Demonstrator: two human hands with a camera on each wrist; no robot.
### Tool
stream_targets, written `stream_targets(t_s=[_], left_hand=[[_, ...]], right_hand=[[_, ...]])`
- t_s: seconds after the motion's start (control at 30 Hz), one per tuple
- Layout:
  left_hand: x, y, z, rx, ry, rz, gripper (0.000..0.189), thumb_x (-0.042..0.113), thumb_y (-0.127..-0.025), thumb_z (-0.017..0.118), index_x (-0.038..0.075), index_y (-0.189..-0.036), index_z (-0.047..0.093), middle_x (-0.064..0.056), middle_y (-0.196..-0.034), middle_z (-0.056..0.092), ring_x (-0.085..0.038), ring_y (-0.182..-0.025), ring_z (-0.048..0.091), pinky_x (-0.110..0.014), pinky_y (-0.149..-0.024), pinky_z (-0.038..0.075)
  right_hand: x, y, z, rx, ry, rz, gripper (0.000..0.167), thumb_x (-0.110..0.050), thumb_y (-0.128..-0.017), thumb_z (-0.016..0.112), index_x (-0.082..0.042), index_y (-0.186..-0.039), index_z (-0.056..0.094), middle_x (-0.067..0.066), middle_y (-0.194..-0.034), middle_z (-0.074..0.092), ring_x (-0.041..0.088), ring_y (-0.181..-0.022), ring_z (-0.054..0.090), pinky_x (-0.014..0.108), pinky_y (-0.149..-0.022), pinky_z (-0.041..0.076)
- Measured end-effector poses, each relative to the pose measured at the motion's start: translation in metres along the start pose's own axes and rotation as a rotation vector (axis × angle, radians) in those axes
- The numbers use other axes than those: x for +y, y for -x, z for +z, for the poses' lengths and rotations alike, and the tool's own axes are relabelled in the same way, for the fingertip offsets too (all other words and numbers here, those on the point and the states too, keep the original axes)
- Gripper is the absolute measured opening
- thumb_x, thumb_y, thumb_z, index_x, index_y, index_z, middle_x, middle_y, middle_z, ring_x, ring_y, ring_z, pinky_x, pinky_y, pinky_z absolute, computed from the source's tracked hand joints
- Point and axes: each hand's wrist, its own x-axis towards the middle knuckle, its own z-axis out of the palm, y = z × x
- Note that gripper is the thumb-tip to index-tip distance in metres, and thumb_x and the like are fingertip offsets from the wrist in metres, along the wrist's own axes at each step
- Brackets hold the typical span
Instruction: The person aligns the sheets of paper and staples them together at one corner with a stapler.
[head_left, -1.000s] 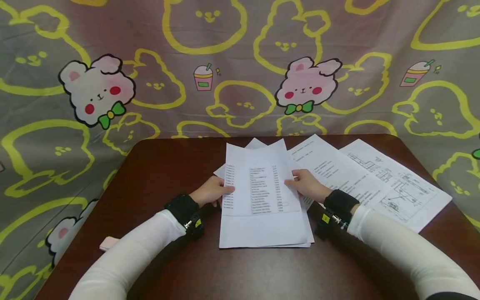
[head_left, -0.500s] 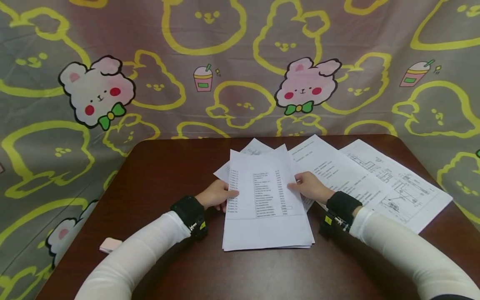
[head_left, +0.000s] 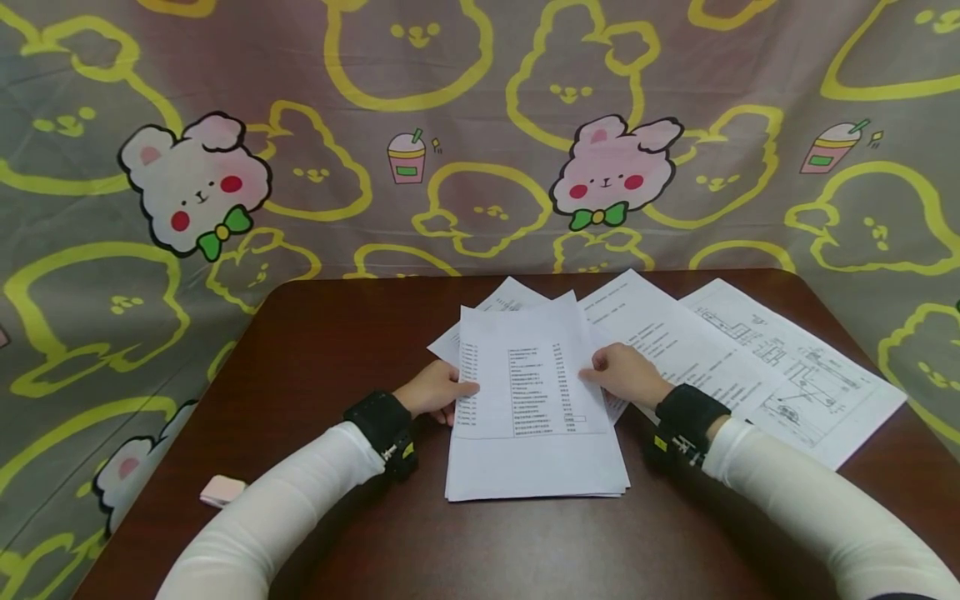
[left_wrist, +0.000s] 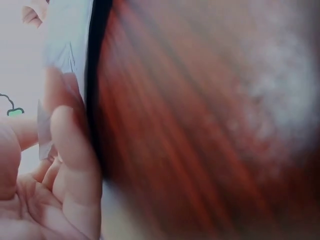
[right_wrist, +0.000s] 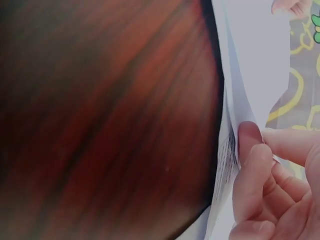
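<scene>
A printed sheet of paper (head_left: 532, 467) with a table of text lies tilted between the two hands at the middle of the head view. My left hand (head_left: 433, 390) pinches its left edge, thumb on top and fingers beneath. On the opposite edge, my right hand (head_left: 630, 375) pinches it the same way. The right wrist view shows the sheet (right_wrist: 262, 60) raised at that edge, between thumb and curled fingers. Another sheet's edge peeks out at its lower right corner. Behind it, a further printed sheet (head_left: 507, 293) lies askew, mostly covered.
To the right, a sheet of text (head_left: 626, 304) overlaps a sheet with technical drawings (head_left: 832, 404) on the dark wooden table (head_left: 330, 333). A small pink-and-white object (head_left: 222, 490) lies by the left forearm. A cartoon-patterned curtain (head_left: 480, 125) hangs behind the table.
Both hands and the held sheet have come slightly nearer the body. The left hand has also shifted a little to the right. Both grips stay on the sheet's edges.
</scene>
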Motion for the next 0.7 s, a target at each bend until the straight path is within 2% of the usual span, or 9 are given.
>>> stream_targets(t_s=[0.2,0.4,0.7], left_hand=[[0.004,0.0,0.001,0.003,-0.071,-0.024,0.024,0.024,-0.094,0.065,0.001,-0.092,0.069,-0.008,-0.062,0.064,-0.015,-0.041,0.056,-0.022,-0.041,0.044],[0.006,0.0,0.001,0.017,-0.173,-0.021,0.025,0.026,-0.093,0.067,0.003,-0.083,0.068,-0.008,-0.058,0.061,-0.015,-0.04,0.056,-0.022,-0.04,0.042],[0.011,0.001,0.002,0.057,-0.28,-0.04,0.028,0.028,-0.092,0.068,0.005,-0.077,0.067,-0.007,-0.054,0.059,-0.016,-0.042,0.055,-0.024,-0.039,0.038]], right_hand=[[-0.002,0.001,-0.002,0.005,0.085,0.004,0.024,-0.028,-0.091,0.069,-0.004,-0.091,0.067,0.007,-0.07,0.055,0.02,-0.062,0.054,0.029,-0.055,0.04],[-0.002,0.002,0.0,0.025,0.144,0.0,0.024,-0.029,-0.09,0.071,-0.006,-0.084,0.068,0.006,-0.066,0.055,0.02,-0.06,0.054,0.03,-0.054,0.04],[-0.001,0.002,0.001,0.035,0.194,-0.012,0.024,-0.031,-0.088,0.073,-0.007,-0.083,0.07,0.005,-0.064,0.058,0.019,-0.059,0.057,0.029,-0.056,0.042]])
